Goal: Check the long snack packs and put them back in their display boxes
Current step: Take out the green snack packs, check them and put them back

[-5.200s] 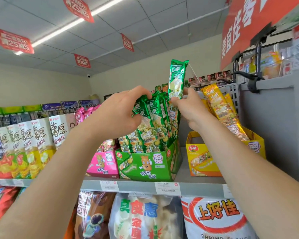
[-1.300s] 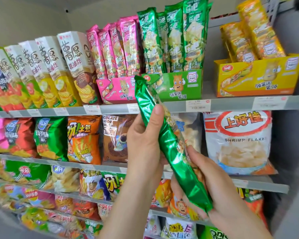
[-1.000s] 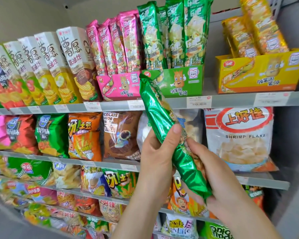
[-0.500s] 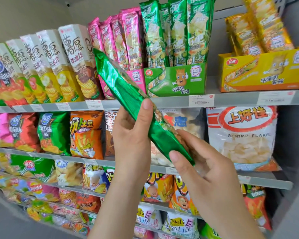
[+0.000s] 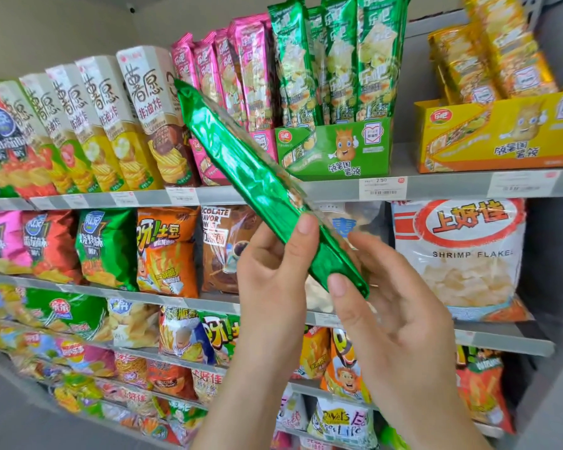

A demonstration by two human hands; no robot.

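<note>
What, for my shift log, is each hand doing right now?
Left hand: grips the green snack pack mid-length.
Right hand: pinches the same pack's lower end.

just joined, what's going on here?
A person holds one green snack pack tilted in front of the shelves. The left hand pinches it below the middle; the right hand pinches its bottom end. It is not yet back in the green display box on the top shelf, where other green packs stand upright.

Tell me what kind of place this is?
Probably a shop's snack aisle: shelves packed with snack bags, price labels along their edges, and a green display box of long packs.
</note>
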